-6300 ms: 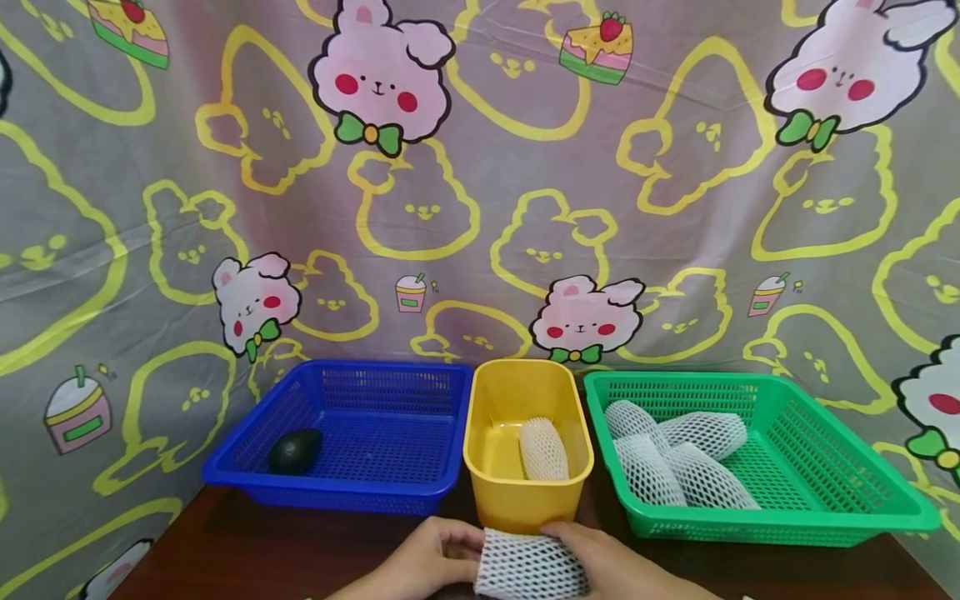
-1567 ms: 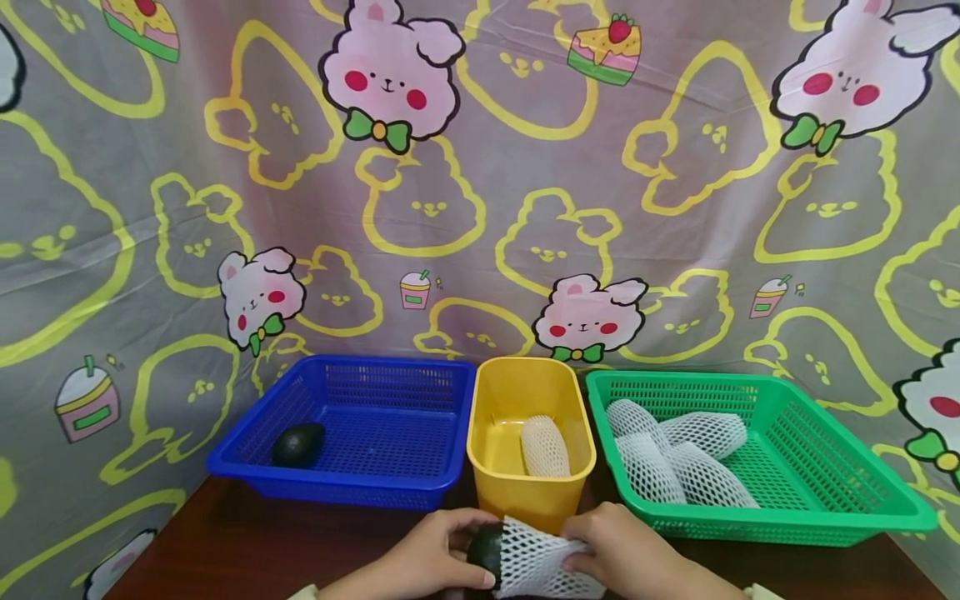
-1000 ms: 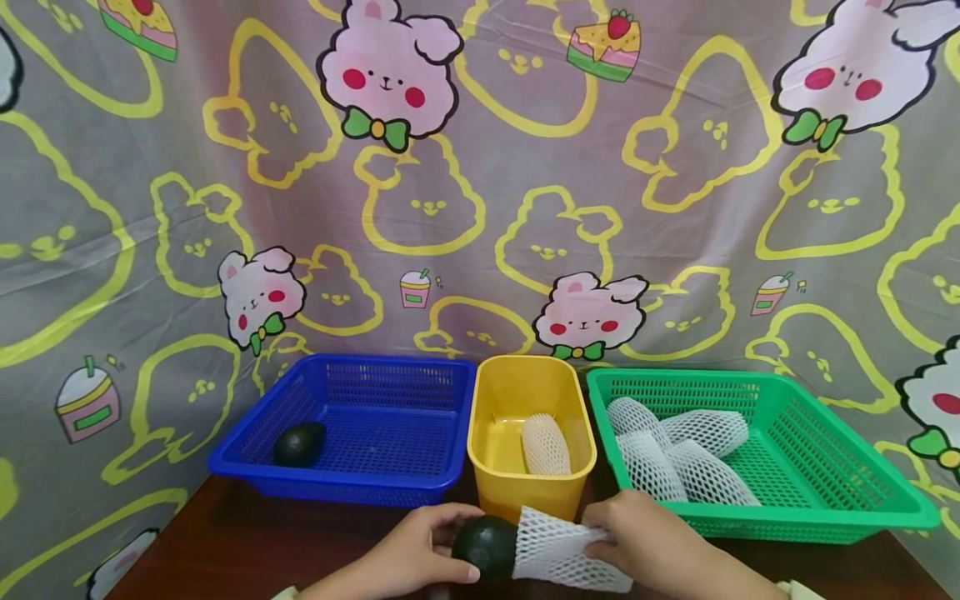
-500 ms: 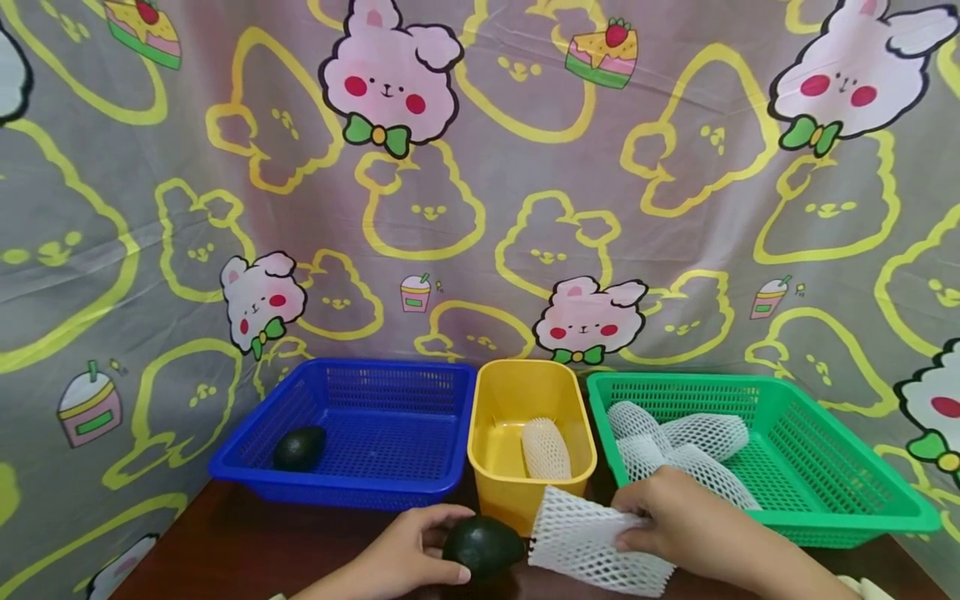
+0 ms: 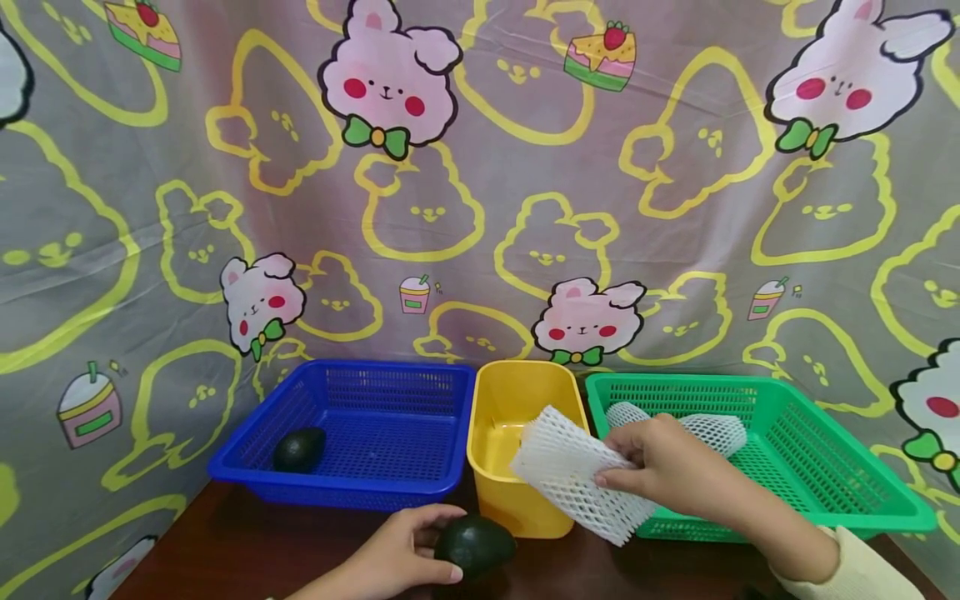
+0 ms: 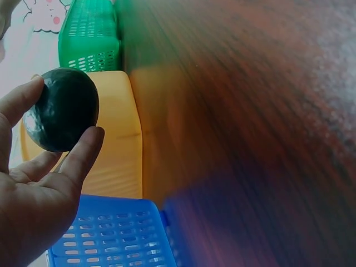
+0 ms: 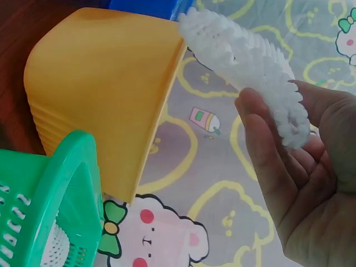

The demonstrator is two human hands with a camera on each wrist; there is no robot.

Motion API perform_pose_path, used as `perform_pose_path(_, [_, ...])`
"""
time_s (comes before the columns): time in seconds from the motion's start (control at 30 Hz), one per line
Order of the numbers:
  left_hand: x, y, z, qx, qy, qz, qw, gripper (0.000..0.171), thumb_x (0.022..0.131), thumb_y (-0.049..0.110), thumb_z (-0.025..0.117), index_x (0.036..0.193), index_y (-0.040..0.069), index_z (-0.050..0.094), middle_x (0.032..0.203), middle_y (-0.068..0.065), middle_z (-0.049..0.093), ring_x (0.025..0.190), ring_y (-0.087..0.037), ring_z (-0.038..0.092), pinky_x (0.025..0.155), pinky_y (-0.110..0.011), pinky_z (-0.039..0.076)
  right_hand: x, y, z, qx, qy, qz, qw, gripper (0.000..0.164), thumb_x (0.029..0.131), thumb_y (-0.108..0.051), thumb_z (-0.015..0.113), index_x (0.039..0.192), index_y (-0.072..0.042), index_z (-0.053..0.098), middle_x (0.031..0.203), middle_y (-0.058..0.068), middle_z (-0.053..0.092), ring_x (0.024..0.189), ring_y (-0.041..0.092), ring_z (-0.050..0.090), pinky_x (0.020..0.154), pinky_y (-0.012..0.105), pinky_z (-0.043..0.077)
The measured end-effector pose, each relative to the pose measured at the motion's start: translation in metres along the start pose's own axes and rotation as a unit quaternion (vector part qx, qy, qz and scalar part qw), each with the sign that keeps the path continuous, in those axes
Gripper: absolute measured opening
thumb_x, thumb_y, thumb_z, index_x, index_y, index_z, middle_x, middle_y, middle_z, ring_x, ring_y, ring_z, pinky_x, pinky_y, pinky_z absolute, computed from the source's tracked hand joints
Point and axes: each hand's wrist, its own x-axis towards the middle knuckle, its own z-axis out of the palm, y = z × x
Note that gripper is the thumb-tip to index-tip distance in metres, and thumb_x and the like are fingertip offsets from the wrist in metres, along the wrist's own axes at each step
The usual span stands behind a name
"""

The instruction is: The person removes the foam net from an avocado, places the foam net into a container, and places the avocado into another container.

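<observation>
A dark green avocado (image 5: 476, 546) is gripped between the thumb and fingers of my left hand (image 5: 401, 552), in front of the yellow bin (image 5: 525, 507). The left wrist view shows the same avocado (image 6: 65, 108) bare, with no sleeve on it. My right hand (image 5: 667, 467) pinches a white foam net sleeve (image 5: 581, 475), which looks flattened. That sleeve overlaps the front right rim of the yellow bin in the head view and hides most of what lies inside. In the right wrist view the foam net sleeve (image 7: 245, 61) is held between thumb and fingers.
A blue basket (image 5: 382, 475) at the left contains another avocado (image 5: 299, 450). At the right, a green basket (image 5: 817, 508) holds several white foam net sleeves (image 5: 716, 432), partly hidden by my right hand. A patterned cloth (image 5: 480, 208) hangs behind the containers on the dark wooden table (image 5: 225, 542).
The foam net sleeve has come off the avocado. My right hand has carried it up and right, to the yellow bin's rim. The left hand with the avocado has shifted slightly left.
</observation>
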Motion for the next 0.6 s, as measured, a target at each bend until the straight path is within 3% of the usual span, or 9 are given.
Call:
perform_pose_path(0.23, [-0.001, 0.001, -0.002, -0.005, -0.001, -0.007, 1.0000, 0.057, 0.078, 0.004, 0.080, 0.127, -0.009, 0.053, 0.106, -0.012, 0.062, 0.094, -0.019, 0.065, 0.077, -0.028, 0.055, 0.027, 0.000, 0.005, -0.039, 0.057, 0.044, 0.997, 0.020, 0.081, -0.029, 0.080, 0.079, -0.013, 0.068, 0.064, -0.008, 0.056, 0.056, 0.010, 0.052, 0.047, 0.023, 0.046])
perform_pose_path(0.4, [-0.002, 0.002, -0.002, -0.006, 0.000, -0.010, 0.9999, 0.057, 0.078, 0.004, 0.079, 0.127, -0.009, 0.053, 0.106, -0.012, 0.063, 0.093, -0.020, 0.066, 0.078, -0.029, 0.055, 0.049, 0.004, 0.012, -0.028, 0.089, 0.073, 0.993, 0.021, 0.082, -0.027, 0.079, 0.076, -0.011, 0.066, 0.062, -0.003, 0.053, 0.056, 0.013, 0.049, 0.045, 0.026, 0.043])
perform_pose_path(0.6, [-0.003, 0.001, -0.003, -0.005, 0.002, -0.007, 1.0000, 0.057, 0.078, 0.004, 0.079, 0.127, -0.009, 0.053, 0.105, -0.012, 0.063, 0.093, -0.020, 0.066, 0.078, -0.029, 0.055, 0.070, 0.007, 0.026, -0.004, 0.114, 0.131, 0.985, 0.022, 0.083, -0.024, 0.078, 0.077, -0.008, 0.064, 0.065, 0.001, 0.055, 0.049, 0.016, 0.054, 0.045, 0.029, 0.049])
